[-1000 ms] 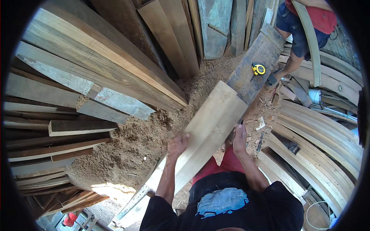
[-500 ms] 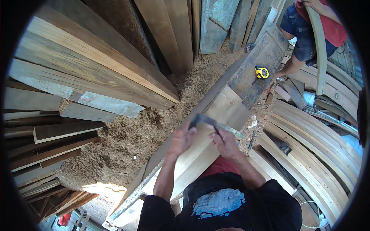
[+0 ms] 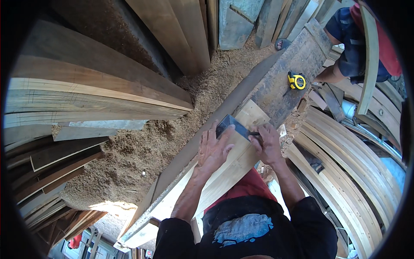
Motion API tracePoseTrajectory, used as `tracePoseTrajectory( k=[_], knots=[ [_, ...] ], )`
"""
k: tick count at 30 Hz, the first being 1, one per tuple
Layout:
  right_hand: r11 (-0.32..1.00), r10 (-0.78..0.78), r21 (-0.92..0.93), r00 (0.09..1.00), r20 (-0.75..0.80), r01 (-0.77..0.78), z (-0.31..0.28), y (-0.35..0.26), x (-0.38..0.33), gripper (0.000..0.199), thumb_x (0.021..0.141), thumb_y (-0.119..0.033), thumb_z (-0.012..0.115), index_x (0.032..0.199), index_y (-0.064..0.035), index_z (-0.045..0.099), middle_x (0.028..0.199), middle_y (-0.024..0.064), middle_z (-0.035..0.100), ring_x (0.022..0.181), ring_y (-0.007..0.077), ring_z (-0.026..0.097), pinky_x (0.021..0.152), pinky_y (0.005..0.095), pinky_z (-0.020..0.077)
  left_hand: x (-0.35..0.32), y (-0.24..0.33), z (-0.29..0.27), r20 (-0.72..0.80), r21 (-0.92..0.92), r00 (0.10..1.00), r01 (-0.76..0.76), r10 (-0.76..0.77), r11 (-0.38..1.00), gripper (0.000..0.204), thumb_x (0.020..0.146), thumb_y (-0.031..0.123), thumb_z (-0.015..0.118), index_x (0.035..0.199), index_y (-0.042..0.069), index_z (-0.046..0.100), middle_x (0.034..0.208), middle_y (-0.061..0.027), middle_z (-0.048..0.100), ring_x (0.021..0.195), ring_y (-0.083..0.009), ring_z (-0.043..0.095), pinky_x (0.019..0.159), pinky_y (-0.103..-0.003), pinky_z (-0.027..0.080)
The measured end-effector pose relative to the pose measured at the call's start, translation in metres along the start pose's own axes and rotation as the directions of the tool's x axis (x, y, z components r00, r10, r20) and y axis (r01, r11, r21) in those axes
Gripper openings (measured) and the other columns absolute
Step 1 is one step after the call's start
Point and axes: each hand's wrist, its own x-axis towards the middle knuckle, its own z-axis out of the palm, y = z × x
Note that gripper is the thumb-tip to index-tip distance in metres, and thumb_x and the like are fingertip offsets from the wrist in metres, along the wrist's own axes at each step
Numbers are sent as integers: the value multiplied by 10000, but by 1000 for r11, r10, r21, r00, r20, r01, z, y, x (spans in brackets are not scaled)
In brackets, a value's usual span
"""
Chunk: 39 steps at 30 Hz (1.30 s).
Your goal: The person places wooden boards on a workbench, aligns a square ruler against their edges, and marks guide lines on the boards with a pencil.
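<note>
A pale wooden board [image 3: 230, 170] lies lengthwise on the workbench in front of me. Across its far part rests a dark metal try square [image 3: 230, 122]. My left hand [image 3: 213, 149] holds the square against the board, its fingers spread over the near edge. To the right of the square, my right hand [image 3: 268, 142] pinches a slim dark marking tool [image 3: 254, 134], probably a pencil; most of it is hidden by the fingers. The tool's end is close to the square's edge, though contact cannot be made out.
A yellow tape measure [image 3: 296, 80] lies on the workbench [image 3: 276, 93] beyond the board. Sawdust [image 3: 142, 159] covers the floor at left, beside stacked planks [image 3: 99, 93]. Curved wooden pieces [image 3: 345, 168] are piled at right. Another person [image 3: 358, 43] stands at far right by a curved board.
The square has gone from being held up in both hands to lying on the board. My left hand has spread over it, and my right hand has moved to its right side.
</note>
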Motion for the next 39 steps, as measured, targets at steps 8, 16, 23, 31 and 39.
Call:
tracePoseTrajectory(
  k=[8, 16, 23, 31, 39],
  knots=[
    [997, -46, -68, 999, 6, 47, -3, 14, 5, 414, 837, -153, 817, 1224, -64, 699, 966, 132, 608, 932, 349, 584, 838, 466, 482, 18, 26, 2, 39, 168, 998, -49, 43, 985, 846, 803, 493, 871, 1573, 429, 526, 1687, -269, 251, 1349, -478, 435, 1081, -591, 415],
    [995, -88, -55, 996, -18, 87, -2, 22, 6, 430, 802, -116, 823, 1208, -54, 695, 1018, 137, 641, 953, 354, 602, 847, 467, 491, 26, 31, 6, 68, 147, 997, -52, 42, 988, 945, 760, 515, 891, 1607, 440, 477, 1685, -297, 225, 1363, -500, 418, 1101, -597, 381],
    [997, -75, -36, 996, -38, 74, -1, 23, 7, 420, 769, -37, 803, 1176, -51, 703, 997, 123, 661, 931, 347, 618, 827, 447, 499, 29, 31, 6, 70, 120, 996, -62, 54, 991, 995, 740, 472, 915, 1620, 443, 452, 1686, -307, 215, 1386, -508, 402, 1114, -613, 368],
    [998, -65, -23, 998, -27, 64, 1, 26, 9, 365, 778, -13, 778, 1133, -43, 698, 980, 127, 661, 910, 351, 621, 810, 449, 497, 30, 31, 6, 69, 86, 996, -53, 47, 995, 984, 744, 450, 915, 1616, 446, 459, 1696, -306, 200, 1396, -505, 390, 1120, -617, 349],
    [999, -29, -14, 999, -13, 29, -4, 22, 11, 334, 807, -18, 761, 1135, -41, 701, 956, 129, 634, 899, 337, 608, 796, 444, 482, 31, 33, 5, 92, 107, 995, -52, 42, 993, 957, 766, 478, 891, 1619, 449, 457, 1698, -303, 198, 1371, -497, 403, 1105, -604, 358]
  ],
)
